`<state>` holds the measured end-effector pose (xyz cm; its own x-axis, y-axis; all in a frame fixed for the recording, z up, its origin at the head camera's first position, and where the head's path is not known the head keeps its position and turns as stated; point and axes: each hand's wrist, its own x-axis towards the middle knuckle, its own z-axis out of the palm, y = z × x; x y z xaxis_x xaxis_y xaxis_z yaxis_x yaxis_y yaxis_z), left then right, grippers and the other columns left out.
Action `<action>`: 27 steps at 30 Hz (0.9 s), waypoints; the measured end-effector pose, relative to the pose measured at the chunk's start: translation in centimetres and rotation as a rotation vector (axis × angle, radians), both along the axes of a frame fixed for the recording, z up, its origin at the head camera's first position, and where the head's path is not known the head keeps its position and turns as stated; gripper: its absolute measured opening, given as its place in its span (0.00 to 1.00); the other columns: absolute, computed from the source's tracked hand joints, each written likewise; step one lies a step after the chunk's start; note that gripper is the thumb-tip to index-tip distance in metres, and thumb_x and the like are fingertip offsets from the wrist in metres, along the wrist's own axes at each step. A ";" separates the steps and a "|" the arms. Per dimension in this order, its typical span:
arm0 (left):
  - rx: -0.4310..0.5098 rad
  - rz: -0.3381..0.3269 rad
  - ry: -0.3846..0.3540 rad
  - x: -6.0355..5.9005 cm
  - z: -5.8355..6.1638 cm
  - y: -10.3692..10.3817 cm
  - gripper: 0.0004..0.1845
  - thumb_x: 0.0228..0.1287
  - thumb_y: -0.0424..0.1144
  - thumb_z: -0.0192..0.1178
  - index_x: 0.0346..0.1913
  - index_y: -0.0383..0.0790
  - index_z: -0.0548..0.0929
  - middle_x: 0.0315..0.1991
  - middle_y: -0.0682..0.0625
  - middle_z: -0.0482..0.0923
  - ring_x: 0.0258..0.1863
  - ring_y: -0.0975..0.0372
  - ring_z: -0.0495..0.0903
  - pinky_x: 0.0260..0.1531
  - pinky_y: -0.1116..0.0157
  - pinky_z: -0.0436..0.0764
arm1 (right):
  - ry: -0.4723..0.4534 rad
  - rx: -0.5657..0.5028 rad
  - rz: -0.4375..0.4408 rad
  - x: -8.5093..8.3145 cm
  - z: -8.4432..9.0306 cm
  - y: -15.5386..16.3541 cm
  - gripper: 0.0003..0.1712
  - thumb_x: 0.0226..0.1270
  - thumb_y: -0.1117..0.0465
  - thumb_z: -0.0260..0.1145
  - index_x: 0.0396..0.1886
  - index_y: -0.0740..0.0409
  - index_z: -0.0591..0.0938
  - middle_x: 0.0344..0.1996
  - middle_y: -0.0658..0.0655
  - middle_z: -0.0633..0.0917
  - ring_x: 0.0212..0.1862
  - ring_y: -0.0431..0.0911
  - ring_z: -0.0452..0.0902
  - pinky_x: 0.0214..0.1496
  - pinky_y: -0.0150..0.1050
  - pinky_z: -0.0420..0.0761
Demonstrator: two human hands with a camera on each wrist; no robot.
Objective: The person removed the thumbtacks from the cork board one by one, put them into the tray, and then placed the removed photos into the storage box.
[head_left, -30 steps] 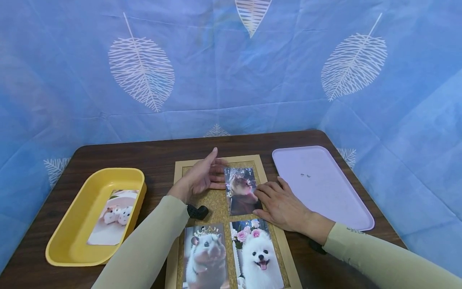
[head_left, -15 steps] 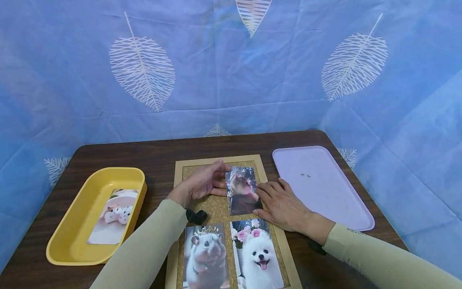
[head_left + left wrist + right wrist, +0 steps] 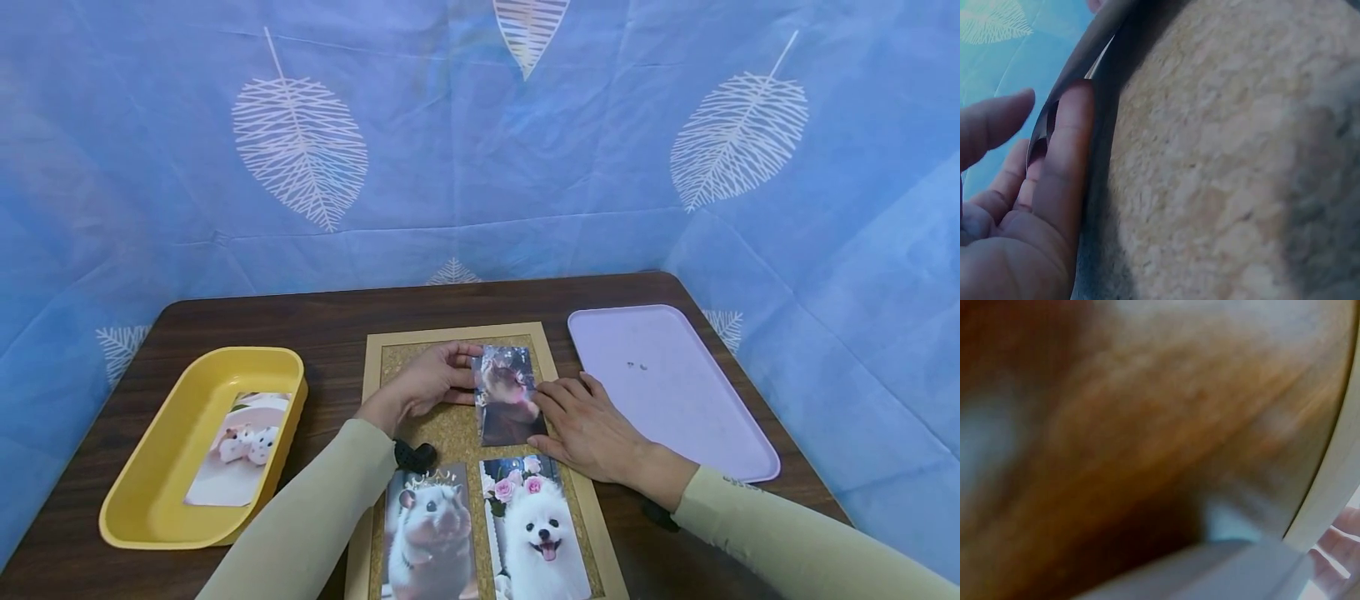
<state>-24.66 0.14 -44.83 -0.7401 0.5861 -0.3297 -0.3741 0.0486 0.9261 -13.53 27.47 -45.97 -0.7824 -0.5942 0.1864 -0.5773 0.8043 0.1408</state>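
Your left hand [image 3: 429, 383] is pinching the left edge of the dark hamster photo [image 3: 507, 396], fingers curled round it; the left wrist view shows the thumb [image 3: 1063, 162] against the slightly lifted edge. Your right hand [image 3: 592, 429] lies flat with straight fingers pressing on that photo's right edge, not gripping anything. The photo sits in the far right corner of the cork board [image 3: 450, 433], just beyond the white dog photo [image 3: 536, 529], which is beside the grey hamster photo [image 3: 429, 533] at the board's near edge. A yellow tray [image 3: 161, 500] near the table's [image 3: 330, 317] left edge holds another photo [image 3: 240, 446]; a lilac tray [image 3: 675, 392] sits toward the right edge. The right wrist view is just blur.
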 end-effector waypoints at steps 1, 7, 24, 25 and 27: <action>-0.008 0.001 0.014 0.0 0.0 0.1 0.26 0.75 0.21 0.57 0.73 0.36 0.71 0.55 0.41 0.75 0.39 0.57 0.85 0.41 0.61 0.91 | -0.002 -0.002 -0.001 0.0 0.0 0.0 0.39 0.76 0.35 0.63 0.71 0.59 0.79 0.67 0.60 0.81 0.66 0.58 0.76 0.71 0.69 0.70; -0.051 0.027 0.055 0.1 0.1 0.2 0.28 0.73 0.18 0.57 0.72 0.36 0.71 0.57 0.40 0.73 0.37 0.57 0.84 0.38 0.63 0.90 | -0.001 -0.012 0.001 0.0 0.1 -0.2 0.38 0.76 0.35 0.63 0.70 0.59 0.79 0.66 0.60 0.81 0.65 0.58 0.77 0.71 0.69 0.70; -0.074 0.012 0.176 -1.2 2.5 -4.1 0.30 0.74 0.22 0.58 0.75 0.39 0.69 0.70 0.39 0.62 0.39 0.57 0.78 0.45 0.57 0.85 | 0.004 -0.057 0.068 0.2 0.3 0.9 0.28 0.82 0.47 0.61 0.67 0.64 0.80 0.64 0.64 0.82 0.66 0.59 0.77 0.63 0.57 0.81; -0.073 -0.003 0.186 -1.2 2.7 -4.5 0.30 0.75 0.22 0.58 0.76 0.40 0.68 0.72 0.39 0.61 0.40 0.57 0.78 0.46 0.55 0.84 | 0.005 -0.057 0.063 0.3 0.3 1.0 0.28 0.81 0.48 0.62 0.67 0.64 0.80 0.64 0.64 0.82 0.66 0.59 0.77 0.63 0.58 0.81; -0.072 -0.038 0.217 -1.3 3.3 -5.4 0.30 0.75 0.24 0.58 0.77 0.40 0.68 0.73 0.38 0.60 0.42 0.56 0.77 0.48 0.52 0.83 | 0.004 -0.052 0.051 0.5 0.4 1.2 0.28 0.81 0.48 0.63 0.68 0.64 0.80 0.64 0.64 0.82 0.67 0.59 0.76 0.63 0.58 0.81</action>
